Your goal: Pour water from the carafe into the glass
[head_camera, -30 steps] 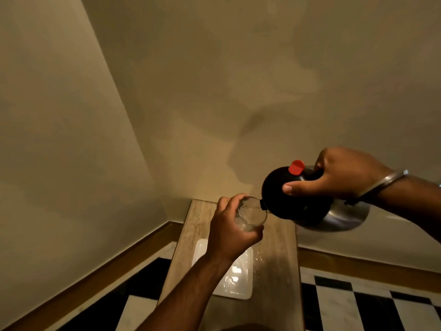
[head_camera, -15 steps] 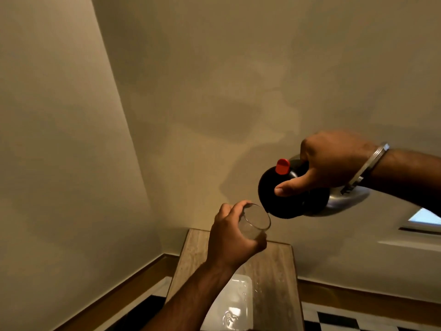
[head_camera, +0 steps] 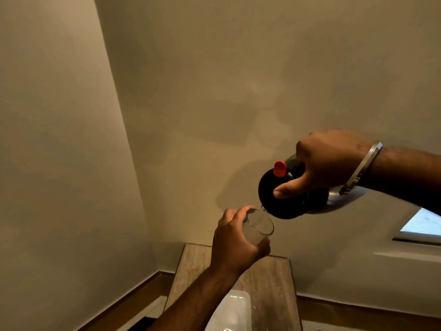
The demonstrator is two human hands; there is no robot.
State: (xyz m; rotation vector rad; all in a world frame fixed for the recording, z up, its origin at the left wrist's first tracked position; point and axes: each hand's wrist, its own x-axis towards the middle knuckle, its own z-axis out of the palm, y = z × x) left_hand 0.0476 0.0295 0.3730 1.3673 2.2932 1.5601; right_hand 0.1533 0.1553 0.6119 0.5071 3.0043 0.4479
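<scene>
My left hand (head_camera: 235,244) grips a clear glass (head_camera: 259,226) and holds it in the air above the table, its mouth tilted up toward the carafe. My right hand (head_camera: 327,163) holds the carafe (head_camera: 286,201), a steel body with a black top and a red button, tipped to the left. Its spout sits right at the glass's rim, and a thin thread of water seems to run into the glass. A metal bangle circles my right wrist.
A narrow stone-topped table (head_camera: 269,283) stands against the beige wall below my hands, with a white tray (head_camera: 231,311) on it. A wooden skirting runs along the walls. A bright rectangular patch (head_camera: 422,223) shows at the right.
The view has tilted up, so the table has sunk lower in frame. Both hands rose; the carafe has tipped and its spout now meets the glass's rim again.
</scene>
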